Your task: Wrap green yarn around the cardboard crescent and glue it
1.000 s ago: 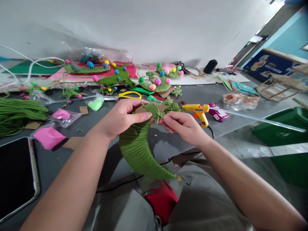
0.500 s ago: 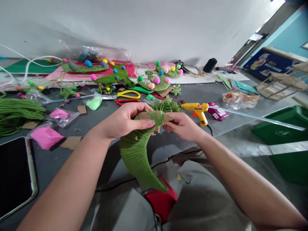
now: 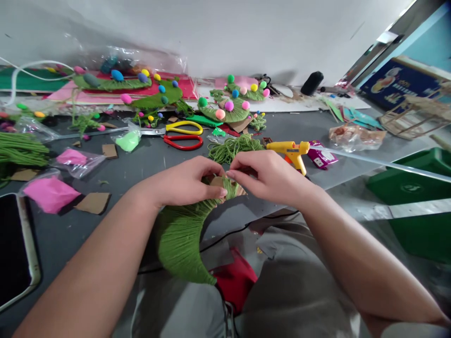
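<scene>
A cardboard crescent wrapped in green yarn [image 3: 183,237] hangs over the table's front edge, its lower tip above my lap. My left hand [image 3: 190,183] grips its upper end, thumb in front and fingers behind. Bare brown cardboard and loose strands of yarn show between the two hands. My right hand [image 3: 266,176] pinches at the green yarn there with thumb and forefinger. Just behind the hands lies a loose tangle of green yarn [image 3: 234,148]. A yellow glue gun [image 3: 291,152] lies right of it, a clear glue stick pointing out of its back.
Scissors with yellow and red handles [image 3: 183,135] lie behind my left hand. Finished green crescents with coloured balls [image 3: 229,110] line the back. Pink clay bags [image 3: 51,192], cardboard scraps [image 3: 93,203] and a tablet [image 3: 16,253] are at left. A green bin [image 3: 416,206] stands right.
My right hand has moved from the crescent's cardboard tip up and over to the yarn, now pinching it. The crescent's lower end has swung left. The view has shifted slightly.
</scene>
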### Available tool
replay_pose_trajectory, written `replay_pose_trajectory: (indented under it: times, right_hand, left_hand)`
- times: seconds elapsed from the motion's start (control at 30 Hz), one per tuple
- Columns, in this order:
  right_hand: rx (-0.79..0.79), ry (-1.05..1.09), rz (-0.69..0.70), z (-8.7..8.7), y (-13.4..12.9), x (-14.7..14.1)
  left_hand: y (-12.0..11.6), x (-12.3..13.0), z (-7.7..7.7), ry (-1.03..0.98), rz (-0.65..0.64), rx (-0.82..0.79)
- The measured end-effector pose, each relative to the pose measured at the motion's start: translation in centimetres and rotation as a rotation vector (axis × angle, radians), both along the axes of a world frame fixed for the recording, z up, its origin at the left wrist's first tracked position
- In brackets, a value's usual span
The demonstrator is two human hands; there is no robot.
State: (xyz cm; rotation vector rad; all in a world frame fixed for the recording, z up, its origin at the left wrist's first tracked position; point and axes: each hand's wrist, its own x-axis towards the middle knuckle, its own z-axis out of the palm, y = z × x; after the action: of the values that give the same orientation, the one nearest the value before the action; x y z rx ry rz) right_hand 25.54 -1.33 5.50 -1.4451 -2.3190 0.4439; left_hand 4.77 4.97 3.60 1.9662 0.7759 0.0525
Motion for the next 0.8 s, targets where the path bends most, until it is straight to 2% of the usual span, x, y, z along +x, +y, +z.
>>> replay_pose_trajectory:
  times: [0.17, 0.3, 0.4, 0.5, 0.7, 0.8]
  right_hand:
    - [0.084, -0.037, -0.086, -0.1, -1.2, -1.2]
    - [0.109, -0.008, -0.130, -0.5, -2.0, -1.0]
    - [0.092, 0.019, -0.147, -0.9, -2.3, -0.5]
    - [0.081, 0.052, -0.149, -1.1, -2.4, -0.4]
    - [0.054, 0.087, -0.098, -1.4, -2.1, -1.0]
    - [0.039, 0.158, -0.131, -1.4, -1.8, -1.1]
  left_hand:
    - [0.3, -0.1, -0.1, -0.105, 0.180, 0.028]
    - [0.7, -0.6, 0.1, -0.240, 0.303, 0.006]
    - [0.8, -0.7, 0.0, -0.276, 0.389, 0.083]
    - [0.8, -0.7, -0.4, -0.290, 0.419, 0.123]
    - [1.1, -0.7, -1.1, -0.370, 0.458, 0.104]
    - [1.1, -0.8, -0.9, -0.357, 0.421, 0.039]
